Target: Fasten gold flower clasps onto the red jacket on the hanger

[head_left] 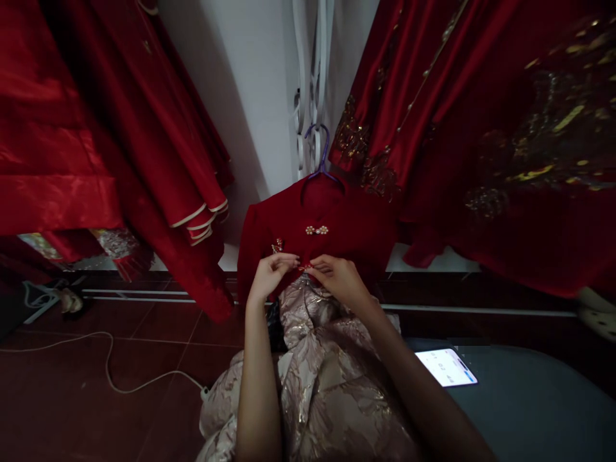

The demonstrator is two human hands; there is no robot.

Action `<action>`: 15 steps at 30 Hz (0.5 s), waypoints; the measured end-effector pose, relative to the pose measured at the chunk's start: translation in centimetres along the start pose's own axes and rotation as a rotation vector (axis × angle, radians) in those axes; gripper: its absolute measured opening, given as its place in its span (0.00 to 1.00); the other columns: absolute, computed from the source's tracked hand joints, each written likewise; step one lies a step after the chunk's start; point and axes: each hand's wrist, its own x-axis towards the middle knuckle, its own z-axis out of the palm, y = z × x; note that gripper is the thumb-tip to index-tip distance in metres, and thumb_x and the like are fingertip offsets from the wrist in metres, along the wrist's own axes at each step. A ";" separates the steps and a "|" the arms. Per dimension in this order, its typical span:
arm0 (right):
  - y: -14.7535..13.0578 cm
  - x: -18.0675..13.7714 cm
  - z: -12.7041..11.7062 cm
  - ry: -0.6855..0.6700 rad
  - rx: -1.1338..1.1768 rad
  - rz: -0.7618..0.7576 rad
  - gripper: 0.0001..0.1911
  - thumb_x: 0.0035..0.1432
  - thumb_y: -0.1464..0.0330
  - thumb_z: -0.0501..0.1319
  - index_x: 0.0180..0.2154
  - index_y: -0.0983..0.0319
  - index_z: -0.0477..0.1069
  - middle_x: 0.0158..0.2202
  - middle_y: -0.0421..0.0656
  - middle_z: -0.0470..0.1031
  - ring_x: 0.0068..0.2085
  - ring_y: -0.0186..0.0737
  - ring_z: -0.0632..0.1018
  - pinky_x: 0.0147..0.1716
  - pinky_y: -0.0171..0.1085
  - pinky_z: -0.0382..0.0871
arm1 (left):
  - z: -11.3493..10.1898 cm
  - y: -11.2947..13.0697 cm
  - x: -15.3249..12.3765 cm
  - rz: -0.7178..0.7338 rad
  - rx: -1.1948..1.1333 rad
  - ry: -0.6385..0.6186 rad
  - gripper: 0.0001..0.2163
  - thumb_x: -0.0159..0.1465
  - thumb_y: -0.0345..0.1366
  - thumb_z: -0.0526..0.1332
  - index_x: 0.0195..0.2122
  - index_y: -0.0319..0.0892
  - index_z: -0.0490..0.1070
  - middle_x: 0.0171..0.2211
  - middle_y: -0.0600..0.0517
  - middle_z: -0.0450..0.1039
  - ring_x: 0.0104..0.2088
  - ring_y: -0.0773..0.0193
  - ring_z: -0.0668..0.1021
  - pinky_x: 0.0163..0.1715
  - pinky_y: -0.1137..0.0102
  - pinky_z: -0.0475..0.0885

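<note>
Two forearms point(260, 385) are stretched forward, and here, between the fingertips of left hand point(270, 276) and right hand point(339, 279), a small red fastening point(305, 267) is pinched; the red jacket point(360, 234) is hung just beyond the grip, a pearly clasp point(317, 230) set above, patterned fabric point(332, 378) gathered below.

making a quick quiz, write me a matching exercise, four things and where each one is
1. thin purple hanger
2. lit white rectangular phone
3. pearly floral clasp
4. thin pale cable

A. across the dark reddish tiled floor
B. chest of the central red cloth garment
C. at that garment's neckline
D. on the dark grey rounded surface

Pairs: 1-C, 2-D, 3-B, 4-A
</note>
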 end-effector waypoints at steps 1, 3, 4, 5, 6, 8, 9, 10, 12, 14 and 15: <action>0.0 0.0 -0.2 0.019 -0.006 0.002 0.07 0.51 0.66 0.61 0.33 0.61 0.73 0.31 0.43 0.78 0.34 0.38 0.79 0.35 0.39 0.75 | 0.1 -0.7 0.5 0.046 0.043 0.126 0.11 0.56 0.35 0.59 0.40 0.38 0.71 0.39 0.45 0.74 0.40 0.64 0.76 0.46 0.63 0.69; 0.2 0.1 -0.5 0.045 -0.010 0.010 0.07 0.50 0.66 0.62 0.33 0.61 0.73 0.30 0.43 0.78 0.33 0.38 0.79 0.35 0.38 0.75 | 0.3 -2.4 1.5 0.104 0.075 0.351 0.11 0.56 0.31 0.59 0.42 0.39 0.68 0.44 0.45 0.71 0.43 0.65 0.75 0.49 0.63 0.67; 0.3 0.1 -0.6 0.052 -0.010 0.019 0.08 0.49 0.66 0.62 0.33 0.62 0.74 0.31 0.43 0.78 0.33 0.37 0.79 0.35 0.37 0.75 | 0.3 -3.3 2.0 0.108 0.048 0.403 0.12 0.56 0.30 0.59 0.42 0.39 0.67 0.45 0.45 0.70 0.44 0.65 0.74 0.49 0.64 0.67; 0.4 0.1 -0.7 0.055 -0.009 0.028 0.08 0.49 0.66 0.63 0.33 0.62 0.74 0.31 0.43 0.78 0.32 0.37 0.79 0.35 0.36 0.75 | 0.4 -4.0 2.4 0.101 -0.002 0.418 0.12 0.56 0.29 0.58 0.43 0.39 0.65 0.46 0.45 0.69 0.45 0.65 0.74 0.49 0.64 0.66; 0.5 0.2 -0.8 0.053 -0.008 0.035 0.08 0.48 0.66 0.63 0.32 0.62 0.74 0.30 0.42 0.78 0.32 0.36 0.79 0.35 0.35 0.74 | 0.5 -4.7 2.7 0.089 -0.064 0.409 0.12 0.56 0.28 0.57 0.43 0.39 0.64 0.46 0.44 0.69 0.45 0.66 0.73 0.49 0.64 0.66; 0.6 0.2 -0.9 0.044 -0.002 0.037 0.08 0.47 0.67 0.64 0.32 0.62 0.74 0.30 0.42 0.78 0.31 0.35 0.78 0.34 0.34 0.74 | 0.7 -5.5 3.1 0.075 -0.173 0.382 0.12 0.57 0.27 0.57 0.43 0.40 0.63 0.46 0.44 0.69 0.45 0.66 0.73 0.50 0.65 0.66; 0.6 0.1 -1.0 0.045 0.003 0.027 0.08 0.47 0.67 0.64 0.32 0.62 0.74 0.31 0.42 0.78 0.30 0.35 0.78 0.33 0.34 0.74 | 0.9 -5.7 3.2 0.074 -0.208 0.380 0.13 0.56 0.27 0.57 0.43 0.40 0.63 0.45 0.44 0.69 0.45 0.66 0.73 0.50 0.65 0.65; 0.6 0.1 -1.0 0.051 0.010 0.009 0.08 0.47 0.67 0.64 0.31 0.62 0.73 0.31 0.42 0.77 0.30 0.35 0.78 0.32 0.33 0.74 | 1.0 -5.8 3.2 0.077 -0.234 0.388 0.13 0.56 0.28 0.57 0.43 0.40 0.63 0.45 0.45 0.69 0.45 0.66 0.73 0.50 0.65 0.65; 0.7 0.2 -0.8 0.067 0.039 -0.031 0.08 0.48 0.66 0.63 0.31 0.62 0.72 0.32 0.42 0.77 0.31 0.34 0.78 0.32 0.33 0.74 | 1.2 -5.8 3.0 0.094 -0.263 0.414 0.12 0.56 0.29 0.58 0.42 0.40 0.64 0.44 0.45 0.71 0.44 0.66 0.74 0.50 0.65 0.65; 0.9 0.5 -0.2 0.055 0.094 -0.045 0.08 0.49 0.64 0.62 0.30 0.63 0.71 0.31 0.42 0.77 0.32 0.35 0.78 0.32 0.33 0.74 | 1.4 -5.6 2.7 0.111 -0.274 0.444 0.12 0.56 0.31 0.60 0.42 0.40 0.66 0.42 0.45 0.72 0.43 0.65 0.74 0.50 0.65 0.65; 1.1 0.8 0.1 0.040 0.128 -0.037 0.09 0.49 0.64 0.62 0.30 0.63 0.71 0.31 0.42 0.77 0.32 0.35 0.78 0.32 0.33 0.74 | 1.5 -5.5 2.6 0.115 -0.277 0.453 0.12 0.55 0.32 0.60 0.41 0.39 0.67 0.41 0.45 0.72 0.43 0.65 0.74 0.50 0.65 0.65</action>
